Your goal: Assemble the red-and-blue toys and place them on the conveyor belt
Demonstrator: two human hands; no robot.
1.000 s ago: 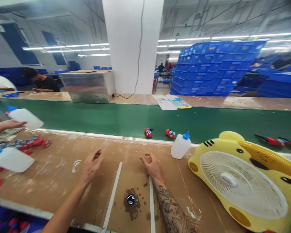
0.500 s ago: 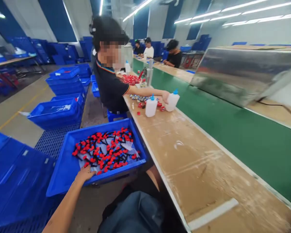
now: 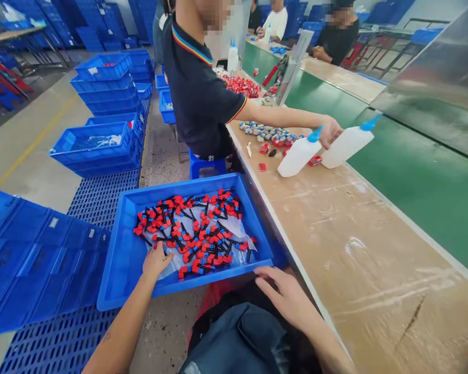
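A blue tray [image 3: 128,208] holds many small red, blue and black parts [image 3: 203,244] lying loose on clear plastic sheeting. My left hand [image 3: 157,261] is inside the tray at its near left, palm down, fingers apart at the edge of the pile. I see nothing held in it. My right hand [image 3: 284,296] hovers at the tray's near right corner, beside the table edge. Its fingers are apart and empty; whether the fingertips touch the rim I cannot tell.
A long brown table [image 3: 359,244] runs along my right, with a green conveyor belt [image 3: 425,192] behind it. A co-worker's hand [image 3: 329,130] is at two white bottles [image 3: 302,156] with blue caps. Blue crates [image 3: 35,259] stand at my left.
My right hand has come into view near the tray's right corner. My left hand has moved further into the tray, toward the parts. The view has tilted down.
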